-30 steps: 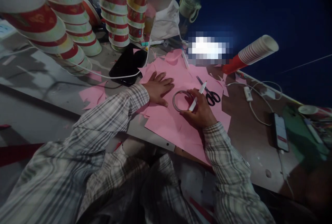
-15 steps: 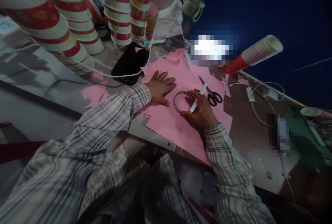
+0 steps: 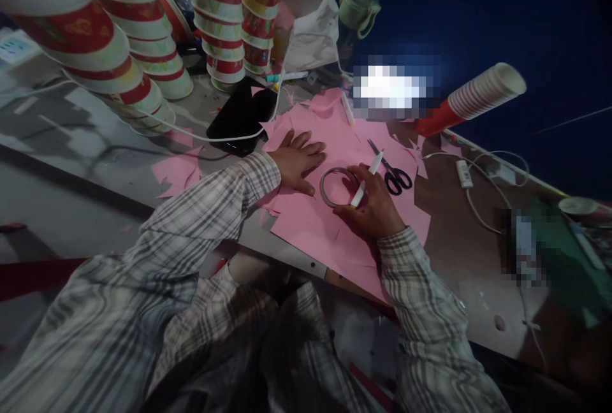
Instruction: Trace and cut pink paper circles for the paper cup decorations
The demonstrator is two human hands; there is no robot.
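Pink paper [image 3: 306, 225] lies in overlapping sheets and scraps on the table. My left hand [image 3: 297, 161] rests flat on it with fingers spread. A thin grey ring [image 3: 322, 188], perhaps a tape roll, lies flat on the paper. My right hand [image 3: 375, 206] curls at the ring's right side, thumb and fingertips against it. The same hand holds a white pen [image 3: 367, 180], slanting up to the right; its lower end is near the ring. Black-handled scissors [image 3: 393, 177] lie on the paper just beyond my right hand, blades partly apart.
Tall stacks of red-and-white paper cups [image 3: 224, 24] stand at the left and back. A black phone-like slab [image 3: 243, 113] lies under a white cable [image 3: 229, 139]. Another cup stack [image 3: 478, 97] leans at the right. A capped pen [image 3: 347, 109] and a bottle [image 3: 358, 8] are at the back.
The whole view has shifted very slightly. Both hands, the pen and the ring keep the same positions on the paper.
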